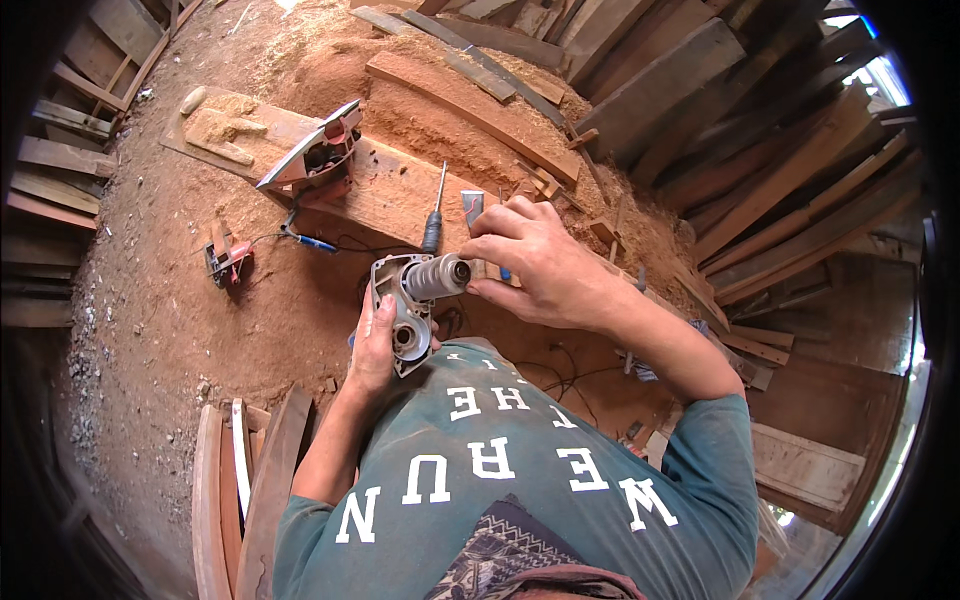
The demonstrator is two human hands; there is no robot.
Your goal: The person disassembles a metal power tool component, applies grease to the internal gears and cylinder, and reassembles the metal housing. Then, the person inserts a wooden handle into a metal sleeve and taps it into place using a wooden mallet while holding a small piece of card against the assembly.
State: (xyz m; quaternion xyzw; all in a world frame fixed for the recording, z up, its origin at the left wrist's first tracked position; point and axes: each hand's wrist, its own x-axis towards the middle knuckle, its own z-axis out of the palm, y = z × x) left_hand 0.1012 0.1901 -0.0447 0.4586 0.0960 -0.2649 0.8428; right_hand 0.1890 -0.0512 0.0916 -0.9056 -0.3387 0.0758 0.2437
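Note:
My left hand (374, 345) is wrapped round the side of an opened grey metal gear housing (408, 368), which has a round bearing seat in its lower part. From the housing's upper part sticks out a metal cylinder with a coil spring (432, 280) round it, pointing to the right. My right hand (530, 255) has its thumb and fingers closed about the cylinder's outer end. Just beyond the housing, a screwdriver (432, 230) with a dark handle lies on a wooden plank (385, 205). A flat metal-ended tool (472, 203) lies partly hidden behind my right fingers.
A power tool with a flat base plate (318, 155) rests on the plank. On the sawdust-covered ground to the left are a red tool part (228, 260) and a blue-handled tool (312, 243). Stacked boards (670, 95) lean at the far right; more boards (265, 470) stand at the near left.

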